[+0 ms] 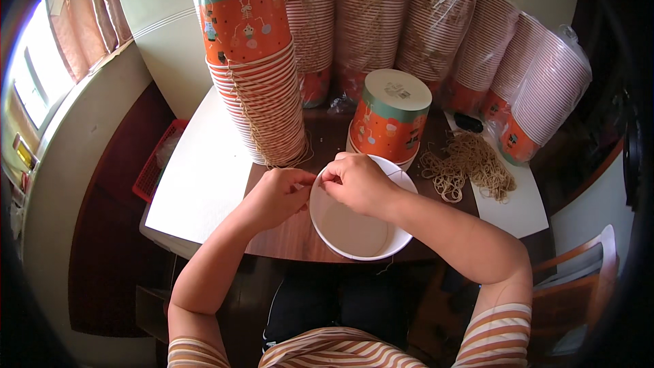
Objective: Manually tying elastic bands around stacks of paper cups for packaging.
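Observation:
A paper bucket (351, 232) with a white inside and white rim lies tilted toward me at the table's front edge. My left hand (278, 194) is closed at its left rim from the outside, thumb and fingers pinched together. Over the rim reaches my right hand (357, 180), its fingertips pinching the same stretch of wall from the inside. Whether a cord runs between the fingertips is too small to tell. A thin cord shows at the bucket's right rim, and a loose end hangs below it.
Left of the bucket rises a tall stack of orange paper buckets (262, 105) with cords along its side. An upturned orange bucket (388, 119) stands behind. Tangled beige cords (473, 167) lie at the right. Several plastic-wrapped bucket stacks (371, 17) line the back. A chair (589, 266) stands right.

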Motion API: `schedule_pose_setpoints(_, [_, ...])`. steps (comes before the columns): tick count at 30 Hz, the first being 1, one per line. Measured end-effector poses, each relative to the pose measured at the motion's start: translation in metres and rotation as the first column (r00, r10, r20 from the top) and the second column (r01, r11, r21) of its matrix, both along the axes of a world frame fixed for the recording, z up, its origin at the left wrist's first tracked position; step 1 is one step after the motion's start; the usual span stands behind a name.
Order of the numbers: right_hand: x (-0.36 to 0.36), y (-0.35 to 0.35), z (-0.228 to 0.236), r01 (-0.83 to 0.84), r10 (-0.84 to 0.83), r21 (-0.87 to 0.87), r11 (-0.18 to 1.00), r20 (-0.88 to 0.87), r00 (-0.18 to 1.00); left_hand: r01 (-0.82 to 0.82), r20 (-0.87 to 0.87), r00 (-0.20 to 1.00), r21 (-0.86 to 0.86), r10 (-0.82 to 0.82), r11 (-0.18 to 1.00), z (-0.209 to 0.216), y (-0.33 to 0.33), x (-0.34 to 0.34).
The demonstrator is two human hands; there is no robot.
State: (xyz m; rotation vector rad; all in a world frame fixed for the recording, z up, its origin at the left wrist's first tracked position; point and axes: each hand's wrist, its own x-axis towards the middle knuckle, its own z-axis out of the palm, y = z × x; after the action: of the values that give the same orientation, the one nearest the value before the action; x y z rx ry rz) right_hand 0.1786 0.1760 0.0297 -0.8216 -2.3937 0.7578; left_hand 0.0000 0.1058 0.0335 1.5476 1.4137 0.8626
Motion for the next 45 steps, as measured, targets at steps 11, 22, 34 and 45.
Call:
schedule_pose_setpoints(11, [0.018,-0.011,0.036,0.051,-0.034,-0.230,0.972,0.077,0.996,-0.001,-0.057,0.998,0.015,0.002,1.000,-0.004,-0.008,0.002])
schedule_pose_setpoints(22, [0.079,-0.140,0.059,-0.153,0.135,-0.218,0.964,-0.093,0.986,0.241,0.964,0.167,-0.245,0.208,0.939,-0.067,-0.095,0.003])
schedule_pose_setpoints(34, [0.031,-0.161,-0.066,0.032,-0.082,-0.168,0.985,-0.301,0.950,0.050,0.922,0.386,0.002,-0.021,0.999,-0.083,-0.117,0.037])
schedule_pose_setpoints(45, [0.019,-0.154,-0.048,0.175,-0.281,-0.252,0.952,-0.487,0.827,-0.177,0.135,0.983,0.539,0.123,0.823,-0.068,-0.126,0.049])
